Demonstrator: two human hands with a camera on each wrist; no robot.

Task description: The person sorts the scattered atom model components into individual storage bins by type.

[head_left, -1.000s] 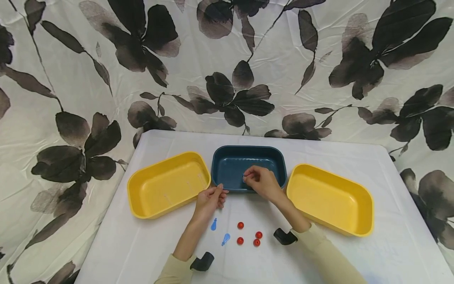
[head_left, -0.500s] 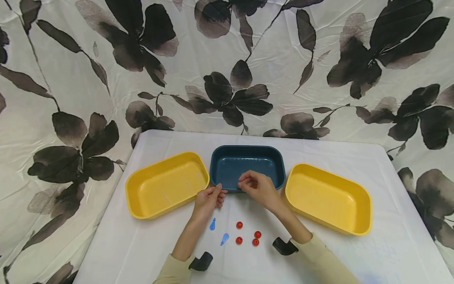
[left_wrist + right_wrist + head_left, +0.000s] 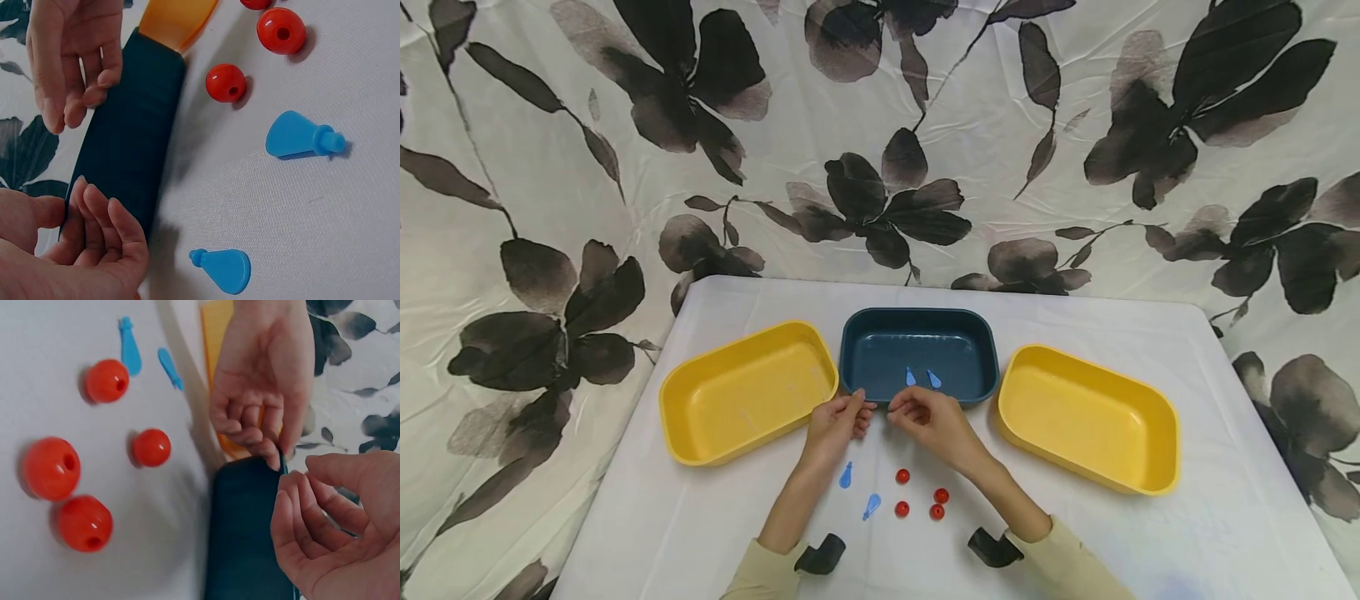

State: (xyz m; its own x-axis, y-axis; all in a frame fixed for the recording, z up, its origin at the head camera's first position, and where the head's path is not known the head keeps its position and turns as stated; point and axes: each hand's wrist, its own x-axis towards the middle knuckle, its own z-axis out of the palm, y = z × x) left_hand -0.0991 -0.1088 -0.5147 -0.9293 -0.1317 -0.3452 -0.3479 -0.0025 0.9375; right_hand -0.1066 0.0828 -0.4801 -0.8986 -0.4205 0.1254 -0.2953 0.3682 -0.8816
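Tray rim (image 3: 917, 311) in left hand (image 3: 833, 427), gap to beads (image 3: 903, 476)

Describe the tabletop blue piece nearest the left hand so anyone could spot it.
On the table, find the dark tray between two yellow trays. Nearer the camera, left of the red beads, lie two blue pieces. The left piece points its narrow end toward that tray; its neighbour, away.

I have the bare left hand (image 3: 837, 422) in a thumb-and-finger pinch | bare right hand (image 3: 938, 421) near it — fingers loosely curled, thumb parted | left forearm (image 3: 796, 504) and right forearm (image 3: 1011, 493), both cream-sleeved, slant inward
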